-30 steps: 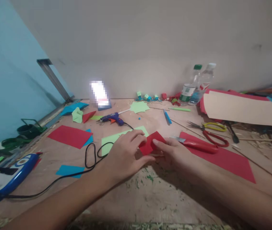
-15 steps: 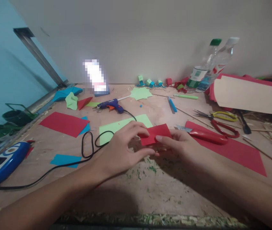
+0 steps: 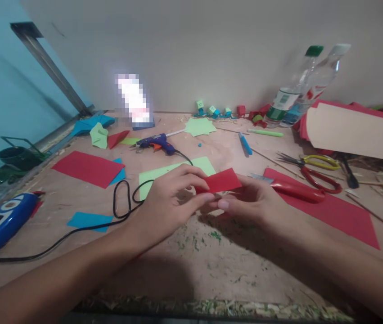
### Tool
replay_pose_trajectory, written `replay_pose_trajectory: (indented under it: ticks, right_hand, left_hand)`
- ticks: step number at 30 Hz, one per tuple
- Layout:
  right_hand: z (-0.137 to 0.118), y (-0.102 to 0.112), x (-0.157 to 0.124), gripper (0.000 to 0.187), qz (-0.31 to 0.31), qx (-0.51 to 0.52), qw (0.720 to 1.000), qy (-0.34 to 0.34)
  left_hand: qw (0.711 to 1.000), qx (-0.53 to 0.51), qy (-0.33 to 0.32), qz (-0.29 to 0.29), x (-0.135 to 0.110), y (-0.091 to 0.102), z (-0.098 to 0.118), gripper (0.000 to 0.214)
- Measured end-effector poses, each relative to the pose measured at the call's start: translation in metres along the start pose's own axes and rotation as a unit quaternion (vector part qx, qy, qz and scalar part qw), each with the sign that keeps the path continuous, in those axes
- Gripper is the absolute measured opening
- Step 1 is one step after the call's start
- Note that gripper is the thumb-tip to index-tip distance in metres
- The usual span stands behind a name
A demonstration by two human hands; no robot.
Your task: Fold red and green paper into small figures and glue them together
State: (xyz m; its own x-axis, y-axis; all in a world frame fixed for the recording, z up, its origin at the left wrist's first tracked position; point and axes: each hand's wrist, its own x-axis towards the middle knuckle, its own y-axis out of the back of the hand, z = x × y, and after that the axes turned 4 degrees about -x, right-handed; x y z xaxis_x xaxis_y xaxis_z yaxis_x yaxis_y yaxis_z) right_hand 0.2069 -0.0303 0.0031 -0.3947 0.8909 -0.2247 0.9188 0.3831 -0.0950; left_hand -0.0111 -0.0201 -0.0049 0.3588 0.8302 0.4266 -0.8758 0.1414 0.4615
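Observation:
A small piece of red paper is held up in front of me between both hands. My left hand pinches its left end, thumb below and fingers curled above. My right hand supports it from the right, fingers behind and beneath, its thumb just below the lower edge. Partly under my left hand lies a light green sheet. Right of my right hand, a red-handled cutting tool rests on a larger red sheet; its blade is partly hidden.
Behind lie a blue glue gun with a looping black cord, a green paper star and a blue pen. Scissors and bottles stand or lie right. Red paper and blue paper lie left.
My right thumb has slid off the paper's face to below its lower edge. My left thumb has come up against the paper, which is tilted flatter. The view has shifted slightly.

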Motion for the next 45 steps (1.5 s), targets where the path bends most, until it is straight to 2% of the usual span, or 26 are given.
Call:
replay_pose_trajectory:
  ticks: [6,9,12,15,20,24,33,39,45]
  right_hand:
    - [0.004,-0.001,0.000,0.023,0.009,-0.019,0.999,0.035]
    - [0.002,-0.004,-0.002,0.020,0.032,-0.033,0.998,0.039]
    - [0.001,-0.006,-0.002,0.019,0.046,-0.035,0.998,0.040]
    - [0.001,-0.005,-0.002,0.020,0.051,-0.033,0.998,0.036]
    - [0.000,-0.004,-0.004,0.023,0.054,-0.068,0.995,0.045]
    - [-0.002,-0.005,-0.006,0.029,0.049,-0.062,0.996,0.040]
    - [0.002,-0.007,-0.005,0.030,0.078,-0.073,0.993,0.044]
    - [0.002,-0.009,-0.006,0.037,0.091,-0.086,0.991,0.048]
    - [0.004,-0.010,-0.005,0.039,0.089,-0.074,0.993,0.037]
  left_hand:
    - [0.998,-0.034,0.047,-0.008,-0.002,0.000,-0.001,0.002]
    - [0.994,-0.060,0.088,-0.008,-0.004,-0.002,-0.002,0.013]
    - [0.986,-0.084,0.130,-0.056,-0.005,-0.003,-0.001,0.025]
    - [0.977,-0.082,0.163,-0.109,-0.004,-0.003,-0.002,0.027]
    - [0.973,-0.054,0.165,-0.151,-0.004,-0.001,-0.003,0.033]
    - [0.972,-0.050,0.162,-0.162,-0.004,0.000,-0.002,0.034]
    - [0.963,-0.058,0.169,-0.203,-0.005,-0.001,-0.001,0.034]
    - [0.952,-0.123,0.170,-0.222,-0.001,-0.003,0.007,0.029]
    - [0.934,-0.174,0.211,-0.229,0.001,-0.008,0.012,0.031]
